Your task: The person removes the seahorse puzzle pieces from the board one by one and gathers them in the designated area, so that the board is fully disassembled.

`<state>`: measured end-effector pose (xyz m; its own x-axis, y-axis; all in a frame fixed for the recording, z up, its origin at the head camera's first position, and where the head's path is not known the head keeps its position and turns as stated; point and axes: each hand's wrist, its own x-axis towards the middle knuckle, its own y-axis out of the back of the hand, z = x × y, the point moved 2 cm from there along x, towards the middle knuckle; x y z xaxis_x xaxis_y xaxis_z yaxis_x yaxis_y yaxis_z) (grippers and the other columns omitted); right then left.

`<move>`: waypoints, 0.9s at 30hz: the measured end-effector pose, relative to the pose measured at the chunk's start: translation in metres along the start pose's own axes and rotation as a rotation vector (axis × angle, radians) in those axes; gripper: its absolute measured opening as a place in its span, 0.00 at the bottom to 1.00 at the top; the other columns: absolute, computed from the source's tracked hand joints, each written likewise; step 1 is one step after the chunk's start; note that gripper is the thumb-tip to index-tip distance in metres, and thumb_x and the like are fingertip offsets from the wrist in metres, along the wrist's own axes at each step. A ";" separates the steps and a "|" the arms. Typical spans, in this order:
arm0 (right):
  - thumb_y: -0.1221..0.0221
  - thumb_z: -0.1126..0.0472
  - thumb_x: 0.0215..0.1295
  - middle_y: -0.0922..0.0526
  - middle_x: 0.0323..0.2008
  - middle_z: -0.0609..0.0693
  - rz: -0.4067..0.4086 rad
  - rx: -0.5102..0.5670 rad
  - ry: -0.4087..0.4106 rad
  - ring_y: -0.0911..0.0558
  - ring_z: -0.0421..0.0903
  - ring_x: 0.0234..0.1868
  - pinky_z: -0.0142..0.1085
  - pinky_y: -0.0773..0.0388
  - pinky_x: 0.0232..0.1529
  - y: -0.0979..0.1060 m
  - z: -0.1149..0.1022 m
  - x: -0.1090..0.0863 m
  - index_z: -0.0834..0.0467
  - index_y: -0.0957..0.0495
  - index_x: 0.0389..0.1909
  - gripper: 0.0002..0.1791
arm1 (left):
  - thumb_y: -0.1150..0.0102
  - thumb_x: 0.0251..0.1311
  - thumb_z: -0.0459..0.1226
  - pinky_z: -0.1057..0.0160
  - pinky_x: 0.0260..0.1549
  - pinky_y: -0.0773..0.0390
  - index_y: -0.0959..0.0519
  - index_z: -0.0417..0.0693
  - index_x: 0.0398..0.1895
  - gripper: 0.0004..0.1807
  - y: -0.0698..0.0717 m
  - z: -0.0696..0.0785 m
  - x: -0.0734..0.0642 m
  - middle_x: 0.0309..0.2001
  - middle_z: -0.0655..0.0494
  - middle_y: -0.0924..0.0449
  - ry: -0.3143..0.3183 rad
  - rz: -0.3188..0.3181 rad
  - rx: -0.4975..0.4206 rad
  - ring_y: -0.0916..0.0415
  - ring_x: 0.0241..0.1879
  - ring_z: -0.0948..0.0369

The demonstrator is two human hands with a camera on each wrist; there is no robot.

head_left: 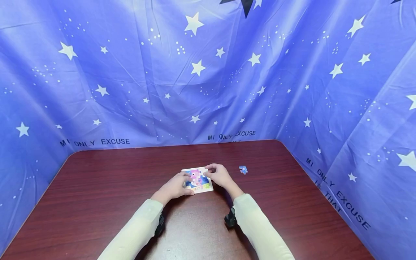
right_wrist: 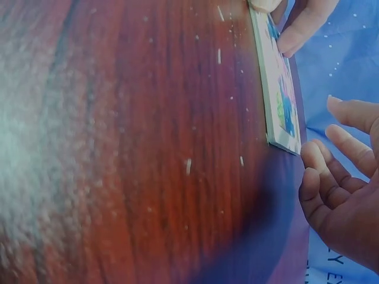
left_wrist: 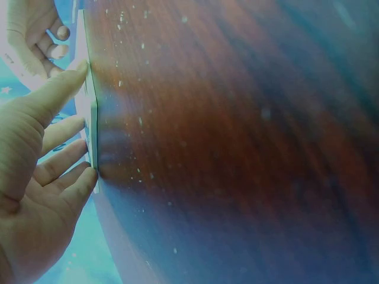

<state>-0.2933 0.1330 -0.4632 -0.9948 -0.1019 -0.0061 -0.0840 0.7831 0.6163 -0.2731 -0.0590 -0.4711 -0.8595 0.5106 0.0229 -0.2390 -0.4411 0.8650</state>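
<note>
A small square jigsaw puzzle board [head_left: 208, 189] with a pale frame and a pink, blue and yellow picture lies flat on the table. My left hand [head_left: 173, 187] grips its left part, thumb at the near edge and fingers at the left side. In the left wrist view, the thumb [left_wrist: 71, 77] and fingertips meet the board's thin edge. My right hand [head_left: 221, 176] is at the board's upper right corner, fingertips over the frame. From the right wrist view, its fingers [right_wrist: 331, 183] are loosely bent, with no piece showing between them.
A loose blue jigsaw piece [head_left: 243, 169] lies on the dark red wooden table [head_left: 113, 180], to the right of the board. Blue star-printed cloth [head_left: 162, 72] hangs behind and along both sides. Black wrist devices [head_left: 230, 218] sit under the pale sleeves.
</note>
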 end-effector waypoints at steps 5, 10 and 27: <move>0.37 0.60 0.57 0.18 0.31 0.52 0.006 -0.023 0.017 0.24 0.42 0.31 0.31 0.27 0.33 -0.003 -0.002 0.001 0.61 0.19 0.44 0.15 | 0.30 0.47 0.44 0.54 0.61 0.34 0.20 0.39 0.46 0.25 0.000 -0.001 0.000 0.56 0.43 0.26 -0.006 0.003 0.002 0.32 0.59 0.49; 0.36 0.60 0.56 0.18 0.30 0.52 0.007 -0.049 0.040 0.24 0.42 0.32 0.33 0.26 0.37 -0.007 -0.003 0.004 0.61 0.19 0.43 0.14 | 0.29 0.46 0.44 0.54 0.60 0.33 0.19 0.39 0.45 0.24 0.001 0.000 0.001 0.55 0.43 0.25 -0.021 0.015 0.004 0.31 0.58 0.49; 0.36 0.59 0.53 0.20 0.28 0.51 0.003 -0.103 0.043 0.25 0.42 0.30 0.31 0.29 0.33 -0.014 -0.008 0.013 0.61 0.18 0.40 0.14 | 0.30 0.48 0.44 0.53 0.61 0.34 0.20 0.38 0.48 0.26 0.001 0.000 -0.001 0.57 0.43 0.27 0.006 -0.010 -0.016 0.32 0.60 0.49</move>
<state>-0.3043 0.1160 -0.4657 -0.9915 -0.1273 0.0280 -0.0724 0.7161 0.6942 -0.2727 -0.0597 -0.4698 -0.8599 0.5103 0.0110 -0.2547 -0.4477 0.8571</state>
